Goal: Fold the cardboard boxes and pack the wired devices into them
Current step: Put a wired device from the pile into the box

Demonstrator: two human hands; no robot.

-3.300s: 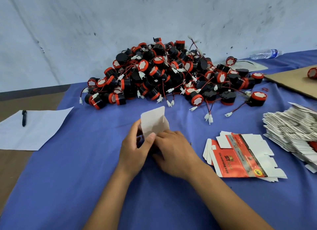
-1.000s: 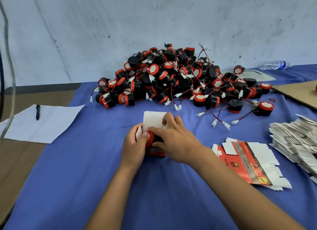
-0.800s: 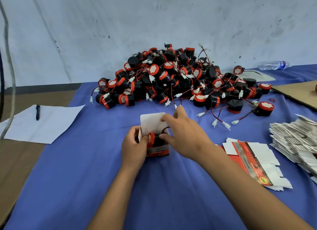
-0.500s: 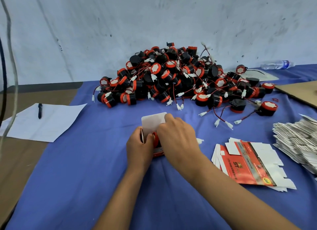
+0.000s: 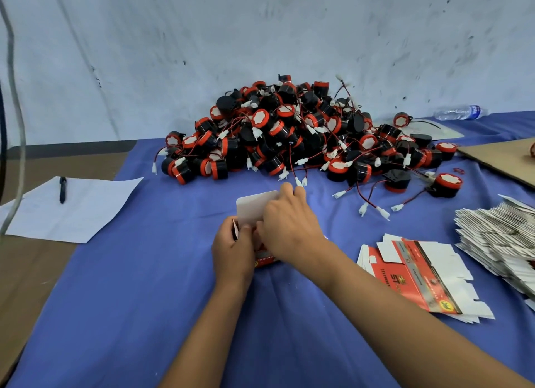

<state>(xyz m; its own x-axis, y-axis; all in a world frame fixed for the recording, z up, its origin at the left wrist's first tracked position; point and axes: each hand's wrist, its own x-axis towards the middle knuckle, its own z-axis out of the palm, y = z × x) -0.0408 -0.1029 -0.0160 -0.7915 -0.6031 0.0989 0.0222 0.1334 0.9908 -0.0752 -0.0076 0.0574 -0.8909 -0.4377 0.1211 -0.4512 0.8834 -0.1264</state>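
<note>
The small red-and-white printed cardboard box [image 5: 262, 256] stands on the blue tablecloth [image 5: 144, 315] at table centre, its white lid flap [image 5: 254, 206] up and unclosed; the left hand [image 5: 233, 250] clasps its side while the right hand [image 5: 289, 228] curls over its mouth, hiding whatever is inside, so I judge this one box folded but not yet shut. Plenty remains: the big heap of black-and-red round wired devices [image 5: 301, 136] lies at twelve o'clock, and flat red-and-white box blanks [image 5: 419, 274] at three o'clock, with a taller stack of flat blanks [image 5: 498, 237] beyond them, are unfolded.
</note>
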